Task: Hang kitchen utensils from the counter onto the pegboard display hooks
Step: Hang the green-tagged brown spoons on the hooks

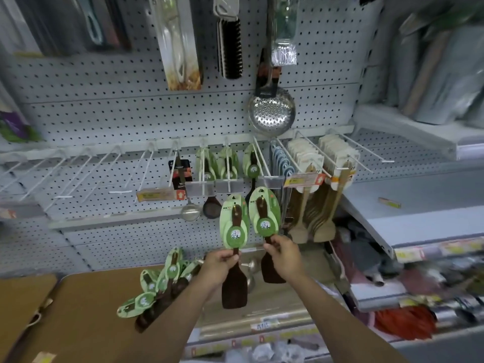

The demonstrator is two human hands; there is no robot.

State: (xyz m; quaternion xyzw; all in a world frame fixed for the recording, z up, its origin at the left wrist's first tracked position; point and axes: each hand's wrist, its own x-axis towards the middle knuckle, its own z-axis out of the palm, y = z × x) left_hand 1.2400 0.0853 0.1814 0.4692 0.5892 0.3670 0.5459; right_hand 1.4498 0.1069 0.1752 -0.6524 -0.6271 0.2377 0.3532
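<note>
My left hand (220, 263) grips the neck of a dark wooden spatula (234, 289) whose green card (234, 224) points up. My right hand (284, 254) pinches a second dark spatula (272, 268) with its green card (264, 212) raised just below the hooks. Both are held upright in front of the white pegboard (131, 121). Several more green-carded spatulas (159, 286) lie in a pile on the brown cardboard counter (86, 318). Matching spatulas (227, 163) hang on white wire hooks (260, 158) above my hands.
Bare wire hooks (86, 174) run along the rail to the left. A steel skimmer (272, 113), brush (231, 48) and packaged tools hang higher up. Pale wooden spatulas (314, 205) hang at the right, beside a shelf (419, 216). Small ladles (200, 209) hang below the rail.
</note>
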